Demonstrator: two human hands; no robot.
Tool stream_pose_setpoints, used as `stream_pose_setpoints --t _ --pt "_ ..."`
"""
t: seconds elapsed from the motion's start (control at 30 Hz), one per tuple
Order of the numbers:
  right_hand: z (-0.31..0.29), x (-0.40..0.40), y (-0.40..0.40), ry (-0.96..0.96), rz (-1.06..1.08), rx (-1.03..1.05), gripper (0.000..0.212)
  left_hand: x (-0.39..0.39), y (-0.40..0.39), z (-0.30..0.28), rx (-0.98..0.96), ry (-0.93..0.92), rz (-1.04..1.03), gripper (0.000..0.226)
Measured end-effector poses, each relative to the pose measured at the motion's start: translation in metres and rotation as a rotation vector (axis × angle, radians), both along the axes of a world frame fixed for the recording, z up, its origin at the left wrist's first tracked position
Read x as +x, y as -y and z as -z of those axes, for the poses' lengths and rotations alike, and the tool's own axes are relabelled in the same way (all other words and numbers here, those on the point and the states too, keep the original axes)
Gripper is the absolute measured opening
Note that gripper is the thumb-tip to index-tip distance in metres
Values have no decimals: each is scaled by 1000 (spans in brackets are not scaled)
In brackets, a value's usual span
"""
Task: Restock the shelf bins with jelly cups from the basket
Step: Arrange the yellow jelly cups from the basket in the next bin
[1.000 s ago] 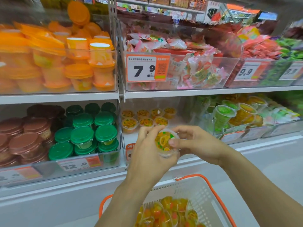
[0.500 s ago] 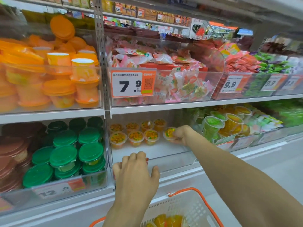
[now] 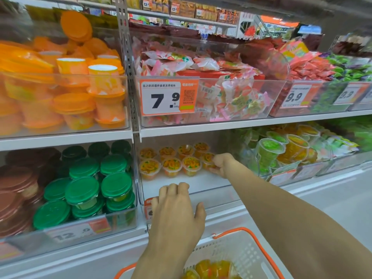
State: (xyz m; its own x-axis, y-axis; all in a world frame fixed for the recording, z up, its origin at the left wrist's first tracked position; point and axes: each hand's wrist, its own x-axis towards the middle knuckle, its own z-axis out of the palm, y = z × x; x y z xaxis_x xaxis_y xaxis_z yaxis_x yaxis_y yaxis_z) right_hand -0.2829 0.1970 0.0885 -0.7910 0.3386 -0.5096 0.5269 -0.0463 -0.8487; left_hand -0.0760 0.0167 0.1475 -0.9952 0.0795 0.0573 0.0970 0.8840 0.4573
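A jelly cup (image 3: 207, 161) is pinched by the right hand (image 3: 222, 164) at the right end of the bin's (image 3: 201, 191) near row — it should be set down upright, flush with its neighbours. The left hand (image 3: 177, 212) rests open-fingered on the front edge; more cups wait in the basket (image 3: 249, 252).

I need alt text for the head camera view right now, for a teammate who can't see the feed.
The right hand holds a jelly cup at the right end of the front row of cups in the clear lower shelf bin. The left hand rests on the bin's front edge with fingers spread. Below, a white basket with orange handles holds more jelly cups.
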Motion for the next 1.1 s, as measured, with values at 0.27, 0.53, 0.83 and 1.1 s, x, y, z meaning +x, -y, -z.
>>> stream_pose_setpoints --t 0.27,0.53,0.83,1.1 --pt "-66 89 -11 -463 -81 227 10 12 -10 -3 490 -398 40 16" --pt "50 232 -13 -545 210 265 13 38 -35 115 158 200 206 24" --pt "249 383 -11 484 -751 586 21 159 18 305 -274 870 62 38" --pt "265 365 13 460 -620 437 59 189 24 356 -312 832 -99 55"
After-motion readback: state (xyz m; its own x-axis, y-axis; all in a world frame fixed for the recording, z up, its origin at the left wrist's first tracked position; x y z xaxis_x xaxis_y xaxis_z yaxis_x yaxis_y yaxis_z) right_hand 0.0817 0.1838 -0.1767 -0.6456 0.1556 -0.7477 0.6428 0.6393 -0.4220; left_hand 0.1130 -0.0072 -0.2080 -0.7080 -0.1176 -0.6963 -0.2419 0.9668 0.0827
